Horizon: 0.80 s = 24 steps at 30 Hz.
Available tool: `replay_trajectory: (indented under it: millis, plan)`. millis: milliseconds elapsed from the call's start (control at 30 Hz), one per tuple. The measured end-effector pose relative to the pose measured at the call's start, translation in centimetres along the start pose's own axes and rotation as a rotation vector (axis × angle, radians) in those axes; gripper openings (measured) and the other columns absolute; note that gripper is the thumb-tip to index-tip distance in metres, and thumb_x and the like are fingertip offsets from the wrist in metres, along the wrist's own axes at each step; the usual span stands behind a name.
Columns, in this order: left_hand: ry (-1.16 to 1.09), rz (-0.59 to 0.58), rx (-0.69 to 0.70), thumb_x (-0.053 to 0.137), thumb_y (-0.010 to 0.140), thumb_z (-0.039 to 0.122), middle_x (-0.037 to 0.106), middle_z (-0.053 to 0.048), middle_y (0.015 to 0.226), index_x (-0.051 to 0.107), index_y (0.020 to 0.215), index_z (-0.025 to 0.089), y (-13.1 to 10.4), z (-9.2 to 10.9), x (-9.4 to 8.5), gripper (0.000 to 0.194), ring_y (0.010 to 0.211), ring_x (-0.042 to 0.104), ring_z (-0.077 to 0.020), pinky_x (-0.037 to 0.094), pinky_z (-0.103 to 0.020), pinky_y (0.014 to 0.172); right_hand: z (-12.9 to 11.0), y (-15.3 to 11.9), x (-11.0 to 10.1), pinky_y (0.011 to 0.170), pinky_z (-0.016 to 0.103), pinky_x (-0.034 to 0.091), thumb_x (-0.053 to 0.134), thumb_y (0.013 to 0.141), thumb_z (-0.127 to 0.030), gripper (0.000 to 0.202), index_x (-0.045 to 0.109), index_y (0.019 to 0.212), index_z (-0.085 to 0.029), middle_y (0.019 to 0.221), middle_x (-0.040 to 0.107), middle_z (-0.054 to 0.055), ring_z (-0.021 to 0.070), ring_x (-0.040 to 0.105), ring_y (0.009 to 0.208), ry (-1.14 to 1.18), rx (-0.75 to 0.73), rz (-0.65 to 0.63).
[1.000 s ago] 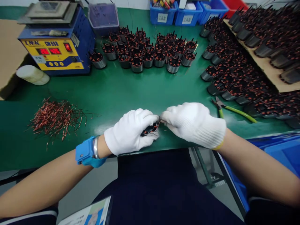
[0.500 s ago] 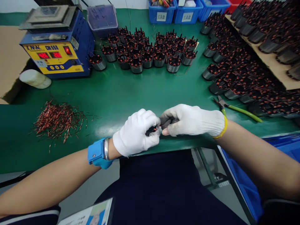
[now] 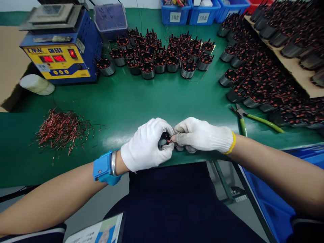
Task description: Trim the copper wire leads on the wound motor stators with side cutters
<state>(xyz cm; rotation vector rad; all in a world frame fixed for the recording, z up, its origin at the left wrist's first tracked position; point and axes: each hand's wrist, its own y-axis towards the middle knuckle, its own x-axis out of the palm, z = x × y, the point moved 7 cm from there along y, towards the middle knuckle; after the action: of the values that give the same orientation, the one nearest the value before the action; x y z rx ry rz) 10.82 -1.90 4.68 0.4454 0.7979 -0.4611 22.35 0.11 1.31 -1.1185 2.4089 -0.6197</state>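
Note:
My left hand (image 3: 148, 145), in a white glove, is closed round a black ring-shaped coil part (image 3: 164, 140) near the table's front edge. Its round opening faces up and copper wire shows at its right side. My right hand (image 3: 199, 135), in a white glove with a yellow cuff, touches the right side of that part. Its thumb and fingers are pressed together there; what lies between the fingertips is too small to make out.
Loose copper wire clippings (image 3: 64, 131) lie left on the green table (image 3: 126, 98). Green-handled cutters (image 3: 263, 121) lie right. Rows of coil parts (image 3: 159, 64) stand behind, more at right. A blue and yellow device (image 3: 60, 57) and blue bins (image 3: 176, 13) stand at the back.
My right hand has moved slightly left, its fingertips closing in on the part's edge. The part's round opening now shows more clearly in my left hand.

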Motion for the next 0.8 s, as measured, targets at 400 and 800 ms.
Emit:
replay_trajectory:
  millis: [400, 800]
  plan:
    - [-1.023, -0.311, -0.512, 0.043, 0.088, 0.064, 0.065, -0.010, 0.088, 0.044, 0.129, 0.017, -1.3, -3.6, 0.7, 0.062, 0.059, 0.064, -0.0170, 0.048, -0.025, 0.043, -0.1, -2.7, 0.3, 0.038, 0.016, 0.032, 0.055, 0.086, -0.033, 0.027, 0.056, 0.066, -0.015, 0.056, 0.053, -0.003, 0.0050, 0.044, 0.042, 0.260, -0.273, 0.247]
    - [-0.218, -0.003, 0.506, 0.078, 0.066, 0.039, 0.057, -0.014, 0.126, 0.057, 0.093, 0.022, -3.1, 3.9, -4.5, 0.039, 0.106, 0.062, -0.0288, 0.055, -0.047, 0.086, -0.2, -3.2, 2.2, 0.033, 0.016, 0.031, 0.072, 0.073, -0.042, 0.033, 0.058, 0.065, -0.014, 0.052, 0.057, -0.001, 0.0049, 0.042, 0.035, 0.630, -0.246, 0.137]
